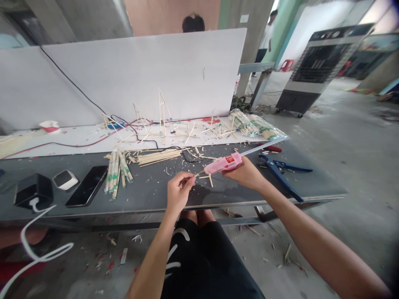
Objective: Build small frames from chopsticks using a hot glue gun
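My right hand (246,173) grips a pink hot glue gun (223,163), its nozzle pointing left over the dark table top (149,191). My left hand (179,189) pinches a small piece made of thin wooden sticks (206,177), held right at the gun's tip. Both hands hover just above the table near its front edge. Loose wooden sticks (158,157) lie behind them, and wrapped chopstick packs (116,171) lie to the left.
Blue pliers (280,171) lie right of my right hand. A black phone (87,185), a small white device (65,180) and a black box (33,189) sit at left. Stick frames (162,112) stand before a white board (140,74). Bagged chopsticks (257,126) lie at the back right.
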Demonstrator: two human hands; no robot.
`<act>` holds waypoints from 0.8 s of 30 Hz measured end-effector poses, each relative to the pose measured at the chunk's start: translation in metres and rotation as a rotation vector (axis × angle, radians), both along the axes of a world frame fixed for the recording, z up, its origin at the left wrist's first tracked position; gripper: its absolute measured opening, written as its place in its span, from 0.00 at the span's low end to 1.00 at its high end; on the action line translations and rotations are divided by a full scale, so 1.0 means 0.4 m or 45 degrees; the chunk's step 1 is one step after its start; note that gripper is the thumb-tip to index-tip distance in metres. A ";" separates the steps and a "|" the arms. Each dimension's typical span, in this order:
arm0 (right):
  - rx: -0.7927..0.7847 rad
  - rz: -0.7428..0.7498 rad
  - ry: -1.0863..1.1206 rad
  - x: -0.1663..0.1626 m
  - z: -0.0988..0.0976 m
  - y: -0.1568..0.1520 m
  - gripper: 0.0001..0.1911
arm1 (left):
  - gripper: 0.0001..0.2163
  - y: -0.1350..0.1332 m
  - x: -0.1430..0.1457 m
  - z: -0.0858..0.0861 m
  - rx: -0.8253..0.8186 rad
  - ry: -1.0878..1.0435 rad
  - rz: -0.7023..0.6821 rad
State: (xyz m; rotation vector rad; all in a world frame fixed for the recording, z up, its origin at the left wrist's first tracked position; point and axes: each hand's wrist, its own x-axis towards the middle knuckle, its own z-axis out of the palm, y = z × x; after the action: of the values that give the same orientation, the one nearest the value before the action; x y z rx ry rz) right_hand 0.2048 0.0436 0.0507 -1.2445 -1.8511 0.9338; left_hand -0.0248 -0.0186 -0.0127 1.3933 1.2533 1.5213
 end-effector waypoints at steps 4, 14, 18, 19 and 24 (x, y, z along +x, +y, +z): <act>0.005 -0.014 -0.020 -0.001 -0.004 0.003 0.07 | 0.09 0.000 -0.001 -0.003 0.001 0.016 -0.001; -0.030 -0.004 -0.026 0.004 -0.006 0.000 0.04 | 0.10 0.000 0.000 0.001 -0.009 -0.012 -0.005; -0.068 -0.019 -0.006 -0.002 -0.004 0.001 0.08 | 0.10 0.001 0.000 -0.002 -0.006 -0.028 -0.018; -0.082 -0.017 0.013 -0.003 -0.002 0.004 0.10 | 0.11 0.002 -0.001 -0.003 -0.004 -0.036 -0.024; -0.230 -0.057 0.196 0.018 0.001 0.062 0.11 | 0.12 0.002 0.002 -0.006 -0.013 -0.090 -0.036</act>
State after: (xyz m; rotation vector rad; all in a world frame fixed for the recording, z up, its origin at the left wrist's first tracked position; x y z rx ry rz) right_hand 0.2122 0.0685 0.0513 -1.2769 -1.6419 1.1597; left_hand -0.0242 -0.0178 -0.0149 1.3336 1.1916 1.5298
